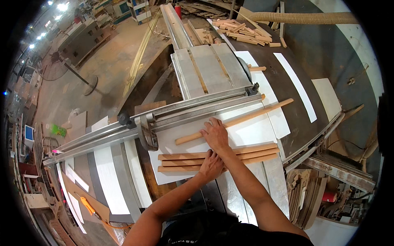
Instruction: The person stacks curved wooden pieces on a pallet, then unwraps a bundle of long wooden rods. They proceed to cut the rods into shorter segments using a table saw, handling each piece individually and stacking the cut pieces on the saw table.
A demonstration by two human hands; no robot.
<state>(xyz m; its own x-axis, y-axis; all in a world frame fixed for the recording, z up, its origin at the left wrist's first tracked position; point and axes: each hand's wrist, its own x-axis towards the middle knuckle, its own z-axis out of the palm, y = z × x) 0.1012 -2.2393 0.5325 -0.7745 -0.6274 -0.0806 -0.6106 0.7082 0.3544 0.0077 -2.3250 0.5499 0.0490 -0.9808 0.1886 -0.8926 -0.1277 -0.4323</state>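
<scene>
I have the right hand (215,134) near the middle of the frame, laid over a single wooden stick (254,115) close to its left end. Its fingers are slightly spread across the wood, and I can't tell whether they grip it or just press. That stick slants up toward the right, lying mostly on a white sheet (246,134), its far end reaching past the sheet's right side.

Just below, I have the left hand (212,165) on three sticks (260,153) set side by side. The fingers are bent in narrow; from here I can't see whether they hold any wood. The left hand sits right beside the right wrist, and the right forearm passes over the three sticks.

Above the hands, a long metal rail (184,110) runs from lower left toward upper right, with a metal bracket (145,133) on it. Over on the dark tabletop (299,139), I see a white strip (298,85), and a heap of short sticks (246,33) at upper right, beneath a ribbed hose (303,17).
</scene>
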